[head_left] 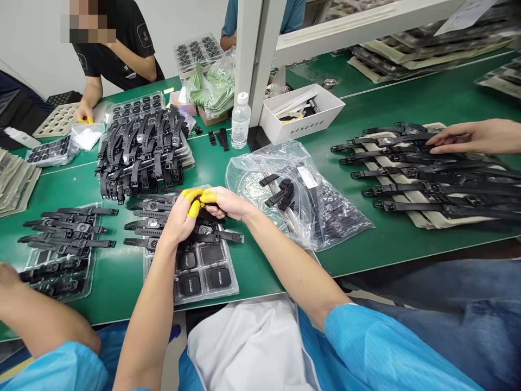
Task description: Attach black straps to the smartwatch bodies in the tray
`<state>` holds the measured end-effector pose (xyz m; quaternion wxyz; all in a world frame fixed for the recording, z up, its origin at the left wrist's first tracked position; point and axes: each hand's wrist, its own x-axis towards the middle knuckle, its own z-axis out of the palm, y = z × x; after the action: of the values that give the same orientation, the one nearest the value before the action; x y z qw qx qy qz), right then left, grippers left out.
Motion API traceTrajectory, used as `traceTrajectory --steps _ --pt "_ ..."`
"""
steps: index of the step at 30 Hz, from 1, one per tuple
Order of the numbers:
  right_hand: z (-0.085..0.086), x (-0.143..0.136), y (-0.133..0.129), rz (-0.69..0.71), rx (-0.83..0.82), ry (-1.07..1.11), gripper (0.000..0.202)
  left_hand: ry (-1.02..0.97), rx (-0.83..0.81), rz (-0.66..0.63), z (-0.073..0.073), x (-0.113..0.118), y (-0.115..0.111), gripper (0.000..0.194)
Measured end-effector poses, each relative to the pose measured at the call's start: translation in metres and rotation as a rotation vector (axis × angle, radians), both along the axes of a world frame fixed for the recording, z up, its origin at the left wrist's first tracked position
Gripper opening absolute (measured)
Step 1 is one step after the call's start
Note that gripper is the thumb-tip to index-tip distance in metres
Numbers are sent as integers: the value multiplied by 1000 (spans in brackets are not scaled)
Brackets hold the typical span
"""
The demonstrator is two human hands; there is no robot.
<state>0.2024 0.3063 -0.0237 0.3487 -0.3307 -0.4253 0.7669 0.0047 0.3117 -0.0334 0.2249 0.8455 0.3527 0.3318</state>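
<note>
My left hand [182, 220] and my right hand [230, 203], both with yellow finger cots, meet above a clear plastic tray [234, 282]. Their fingers are pinched together on a black watch strap, mostly hidden by them. Beneath and beside my hands, black smartwatches [152, 223] with straps lie across the tray's far part. Square black watch pieces [189, 284] sit in the nearer compartments. To the right of my right hand lies a clear plastic bag [342, 212] of black straps, with several loose straps [280, 193] on top.
A stack of strapped watches [142, 146] stands beyond my hands. Another watch tray [87, 277] is at left, near a co-worker's arm. At right, a co-worker's hand [472, 136] touches watches on a tray. A bottle [241, 122] and white box [301, 117] stand by the post.
</note>
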Motion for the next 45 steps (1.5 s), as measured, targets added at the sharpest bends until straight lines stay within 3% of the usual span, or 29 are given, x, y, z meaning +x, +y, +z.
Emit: traceTrajectory --steps 4,6,10,14,17,21,23,25,27,29,34,38,45 --pt "-4 0 1 -111 259 -85 34 -31 30 39 -2 3 2 44" --pt "-5 3 2 -169 380 -178 35 -21 74 105 4 5 2 46" --pt "-3 12 3 -149 525 -251 28 51 122 205 37 -7 0 44" --pt "2 17 3 -96 632 -358 27 244 150 251 70 -38 2 30" --pt "5 21 3 -7 607 -487 24 402 201 278 81 -58 -1 14" --pt "1 46 10 138 495 -539 16 522 284 237 87 -66 -23 16" --pt "-7 70 16 51 487 -684 17 578 294 199 91 -66 -40 19" --pt "-19 98 21 -150 498 -988 16 600 244 152 94 -64 -57 22" --pt "-32 124 25 -325 449 -1312 32 595 142 84 95 -59 -72 23" --pt "-45 143 27 -371 356 -1500 52 607 4 4 93 -51 -83 24" --pt "-67 165 34 -285 341 -1499 61 766 -252 -112 72 -27 -94 32" --pt "-75 169 42 -285 355 -1522 59 908 -219 -100 59 -17 -98 30" --pt "-73 166 44 -280 346 -1574 46 954 -38 -80 51 -12 -100 27"
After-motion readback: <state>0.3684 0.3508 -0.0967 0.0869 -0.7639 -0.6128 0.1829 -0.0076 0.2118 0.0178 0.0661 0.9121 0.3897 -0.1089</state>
